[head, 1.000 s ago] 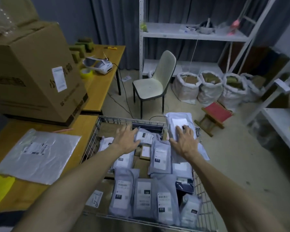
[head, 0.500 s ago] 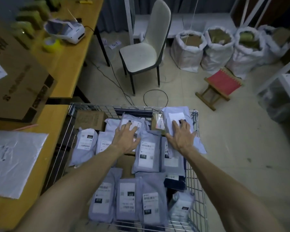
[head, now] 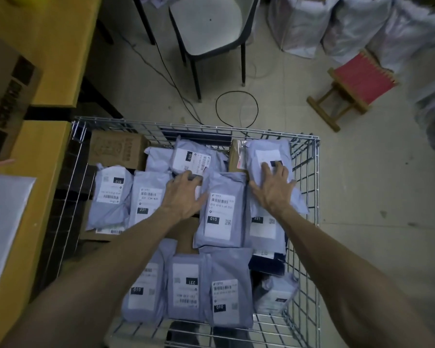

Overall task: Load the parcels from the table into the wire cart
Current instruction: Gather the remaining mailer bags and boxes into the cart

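Parcels [head: 221, 209] in grey plastic mailer bags with white printed labels fill a wire cart [head: 161, 125], seen from above. They lie flat and overlapping, in rough rows. A brown cardboard box [head: 116, 149] sits in the cart's far left corner.

Two bare forearms reach into the cart. The left hand [head: 183, 194] rests palm down on the parcels in the middle, thumb against the left edge of a bag labelled 010. Its fingertips look slightly bent over a bag's edge, though blur makes this hard to confirm. The right hand [head: 274, 189] lies open, fingers spread and straight, pressing on the far right parcel [head: 269, 151] near its label. Neither hand grips anything.

To the left stands a yellow table [head: 43, 146], touching the cart. One flat grey parcel [head: 3, 222] remains on it, with a large cardboard carton [head: 5, 96] behind. Beyond the cart, on the tiled floor, are a pale chair [head: 206, 26], a looped black cable [head: 236, 109], a small red stool [head: 357, 81] and white sacks [head: 337, 21].
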